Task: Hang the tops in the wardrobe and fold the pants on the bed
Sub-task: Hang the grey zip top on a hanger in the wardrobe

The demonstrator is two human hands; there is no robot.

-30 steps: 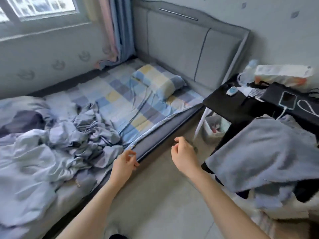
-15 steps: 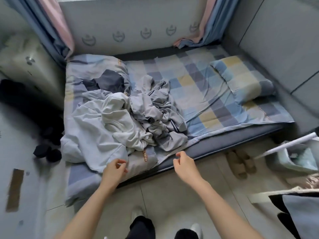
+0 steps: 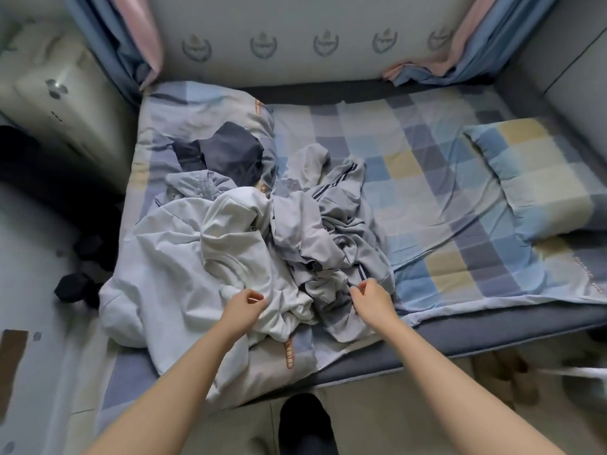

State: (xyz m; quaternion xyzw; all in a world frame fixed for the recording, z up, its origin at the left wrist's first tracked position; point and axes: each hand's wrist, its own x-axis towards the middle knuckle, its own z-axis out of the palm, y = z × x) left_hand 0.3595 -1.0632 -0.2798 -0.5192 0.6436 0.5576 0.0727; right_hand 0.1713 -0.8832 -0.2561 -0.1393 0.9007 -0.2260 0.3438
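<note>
A crumpled pile of clothes lies on the near left part of the bed (image 3: 437, 198). It holds a pale white garment (image 3: 226, 247), a grey garment with dark side stripes (image 3: 331, 224), a dark navy piece (image 3: 230, 152) behind them and a light blue-grey piece (image 3: 193, 185). My left hand (image 3: 244, 307) hovers at the near edge of the white garment, fingers loosely curled, holding nothing I can see. My right hand (image 3: 371, 298) is at the near edge of the grey striped garment, fingers also loosely curled, with no fold visibly held.
A checked pillow (image 3: 532, 182) lies at the bed's right end. Curtains (image 3: 131, 44) hang at both far corners. A white case (image 3: 56, 93) and dark dumbbells (image 3: 75, 287) sit on the floor to the left. Slippers (image 3: 505, 372) lie by the bed's near edge, right of my foot (image 3: 305, 418).
My view swung from the bedside table and headboard to straight over the bed. Both hands moved forward from above the floor to the near edge of the clothes pile.
</note>
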